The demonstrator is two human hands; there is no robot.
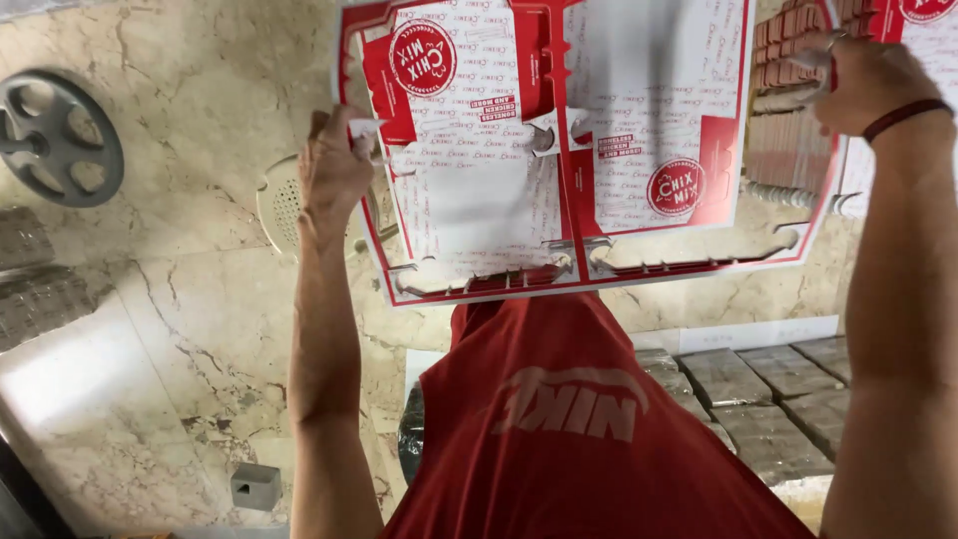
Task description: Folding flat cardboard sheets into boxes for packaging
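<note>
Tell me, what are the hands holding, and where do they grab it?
Both hold a flat red-and-white printed cardboard sheet: the left hand at its left edge, the right hand at its right edge.

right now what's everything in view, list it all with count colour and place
printed die-cut cardboard sheet: one, red and white, held flat across the top centre
stacked cardboard pieces: one pile, reddish, upper right behind the sheet
spoked wheel: one, dark grey, on the floor at far left
round perforated cover: one, cream, on the floor by the left wrist
small square block: one, grey, lower left floor
flat grey bundles: several, grey, lower right
marble floor: beige, veined
shirt: one, red, bottom centre
wristband: one, dark red, right wrist
left hand: grips the sheet's left edge
right hand: grips the sheet's right edge
</note>
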